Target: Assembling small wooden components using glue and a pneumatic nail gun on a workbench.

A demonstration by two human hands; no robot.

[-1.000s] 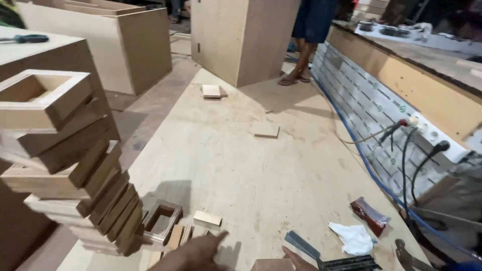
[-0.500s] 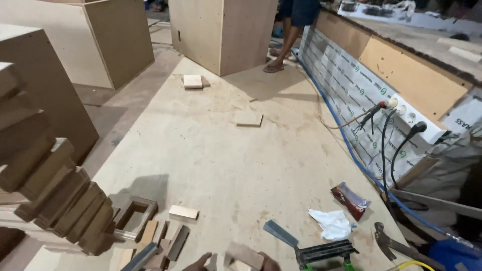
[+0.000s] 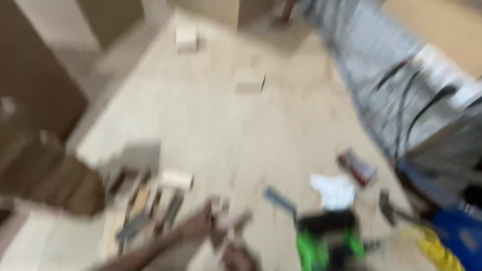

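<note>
A white rag point(image 3: 334, 190) lies beside a green tool point(image 3: 326, 241).

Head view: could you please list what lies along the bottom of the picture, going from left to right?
Dark wooden stack → pale wood block → hand → green and black tool → yellow coil → blue thing. All are blurred.

Heavy motion blur. Left forearm point(image 3: 150, 248) enters from lower left, angled up toward centre. Left hand point(image 3: 208, 227) at its end, fingers blurred, grip unreadable. Right hand point(image 3: 240, 256) just right of and below it, only partly in view, pose unclear.
</note>
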